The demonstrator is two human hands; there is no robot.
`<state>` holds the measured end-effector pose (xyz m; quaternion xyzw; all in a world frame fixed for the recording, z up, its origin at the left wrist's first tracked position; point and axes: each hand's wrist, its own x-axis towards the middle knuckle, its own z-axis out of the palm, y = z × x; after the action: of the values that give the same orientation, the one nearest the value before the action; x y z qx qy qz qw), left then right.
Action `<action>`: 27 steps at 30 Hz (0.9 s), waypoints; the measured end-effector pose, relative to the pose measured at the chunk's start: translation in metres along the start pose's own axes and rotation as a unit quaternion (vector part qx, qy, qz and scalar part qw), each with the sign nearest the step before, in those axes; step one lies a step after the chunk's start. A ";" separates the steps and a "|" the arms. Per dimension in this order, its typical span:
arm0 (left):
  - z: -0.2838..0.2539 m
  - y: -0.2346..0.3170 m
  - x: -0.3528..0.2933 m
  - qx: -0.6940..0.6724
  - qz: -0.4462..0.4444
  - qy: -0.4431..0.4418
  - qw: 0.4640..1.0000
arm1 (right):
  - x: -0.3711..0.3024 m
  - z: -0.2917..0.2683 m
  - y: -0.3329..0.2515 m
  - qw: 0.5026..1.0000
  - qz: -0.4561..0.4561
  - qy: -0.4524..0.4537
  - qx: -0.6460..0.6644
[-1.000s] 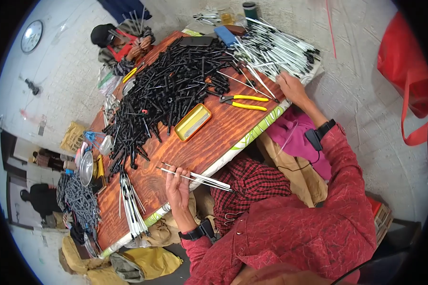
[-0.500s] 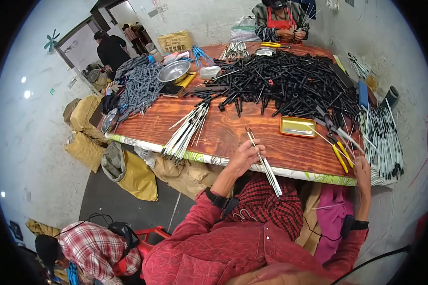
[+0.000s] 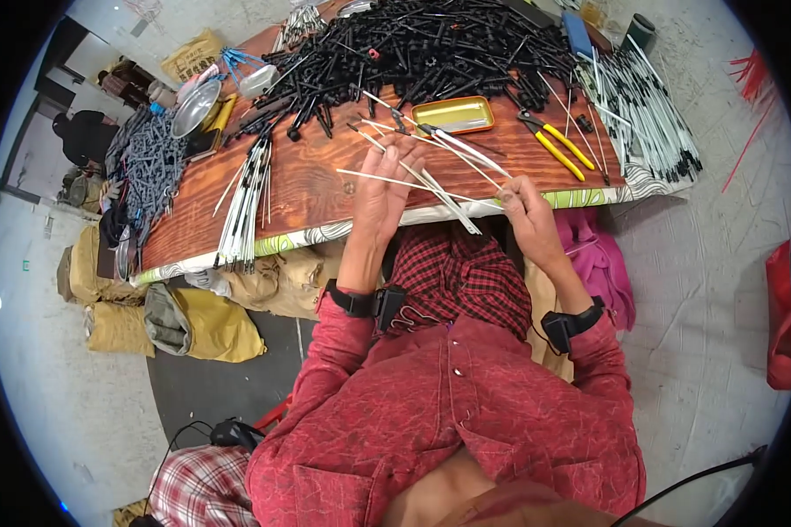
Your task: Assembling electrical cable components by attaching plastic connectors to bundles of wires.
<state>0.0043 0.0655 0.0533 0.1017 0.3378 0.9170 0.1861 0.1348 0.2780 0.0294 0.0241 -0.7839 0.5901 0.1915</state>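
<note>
Several slender white rods [image 3: 448, 209] with dark tips are held in my left hand [image 3: 382, 189], its thumb and fingers closed over them above the table's front edge. My right hand [image 3: 527, 215] pinches the ends of thin pale rods [image 3: 475, 165] that reach left toward my left hand, and the rods of both hands cross. A light-handled tool [image 3: 466, 151] with a dark head lies close to my right fingers; I cannot tell whether they touch it. Just beyond is a shallow yellow tray [image 3: 453, 127] with an orange rim.
Yellow-handled pliers [image 3: 562, 149] lie right of the tray. A heap of black parts [image 3: 422, 53] covers the far table [image 3: 299, 184]. White rod bundles lie at left [image 3: 248, 202] and right [image 3: 637, 110]. A metal bowl [image 3: 196, 110] and grey parts [image 3: 145, 162] are far left.
My right hand has come in from the table's right side to near my left hand, now with thin rods in its fingers. The view has shifted, showing more of my lap.
</note>
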 end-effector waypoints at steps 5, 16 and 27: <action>-0.002 0.003 -0.007 0.014 0.031 -0.004 0.999 | -0.017 0.017 -0.005 0.998 0.024 -0.003 -0.061; -0.022 -0.003 -0.005 0.006 0.010 0.054 0.998 | -0.026 0.038 -0.006 0.991 0.013 0.031 -0.128; -0.012 0.001 0.000 0.021 -0.022 0.068 0.997 | -0.031 0.041 -0.004 0.983 0.033 -0.041 -0.178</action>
<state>0.0001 0.0580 0.0448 0.0354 0.3713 0.9101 0.1805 0.1531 0.2322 0.0138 -0.0126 -0.8839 0.4458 0.1407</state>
